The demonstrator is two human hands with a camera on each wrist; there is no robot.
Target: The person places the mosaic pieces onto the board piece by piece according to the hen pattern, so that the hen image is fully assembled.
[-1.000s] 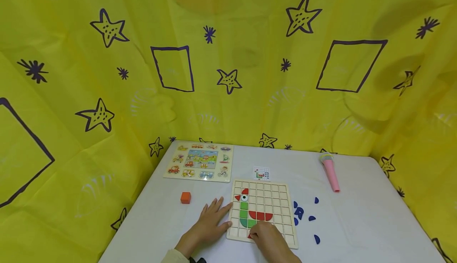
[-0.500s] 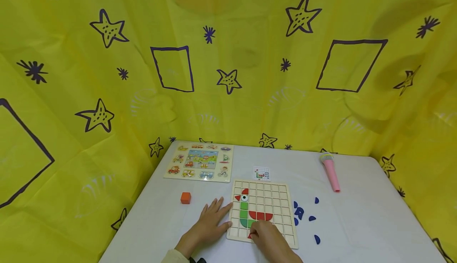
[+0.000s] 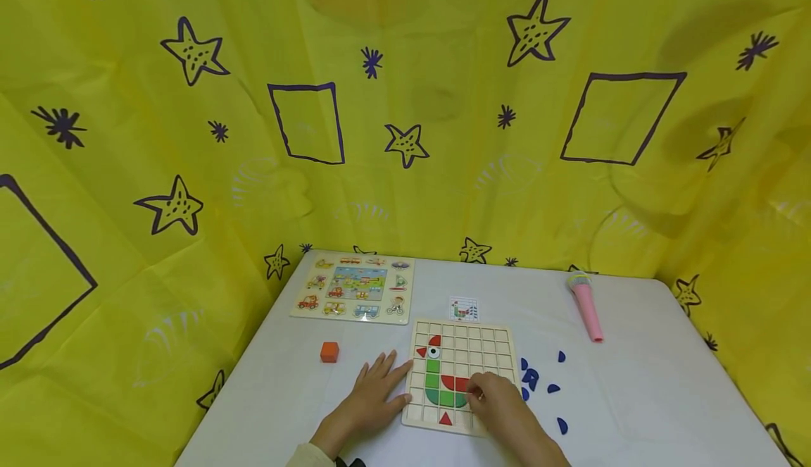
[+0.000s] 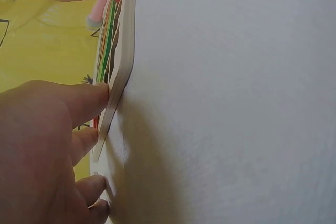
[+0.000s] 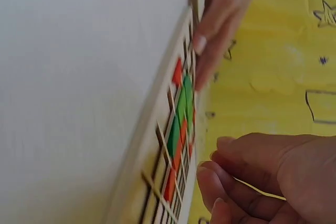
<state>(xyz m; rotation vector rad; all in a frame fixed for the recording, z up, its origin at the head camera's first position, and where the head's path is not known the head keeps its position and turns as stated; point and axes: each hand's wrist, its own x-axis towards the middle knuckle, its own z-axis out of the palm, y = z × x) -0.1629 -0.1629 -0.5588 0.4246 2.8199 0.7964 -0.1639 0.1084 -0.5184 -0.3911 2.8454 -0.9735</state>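
Note:
A wooden grid board (image 3: 497, 340) bears a bird figure of red, green and white pieces, with a round eye piece (image 3: 434, 351) and green squares (image 3: 433, 380). A red triangle (image 3: 446, 419) sits in the lowest row. My left hand (image 3: 374, 398) lies at the board's left side, fingers extended, thumb and a fingertip touching its edge in the left wrist view. Over the board's right half hovers my right hand (image 3: 500, 402), fingers loosely bent, covering part of the red row. In the right wrist view nothing shows between that hand's thumb and fingers (image 5: 212, 177).
Several dark blue pieces (image 3: 562, 425) lie right of the board. Behind it is a small picture card (image 3: 464, 308). A vehicle puzzle (image 3: 300, 291) lies back left, an orange cube (image 3: 329, 351) in front of it. A pink toy microphone (image 3: 589, 312) lies at the right.
My right hand has lifted off the board's lower middle and shifted right, uncovering the red triangle and a green rounded piece. The left hand has stayed put.

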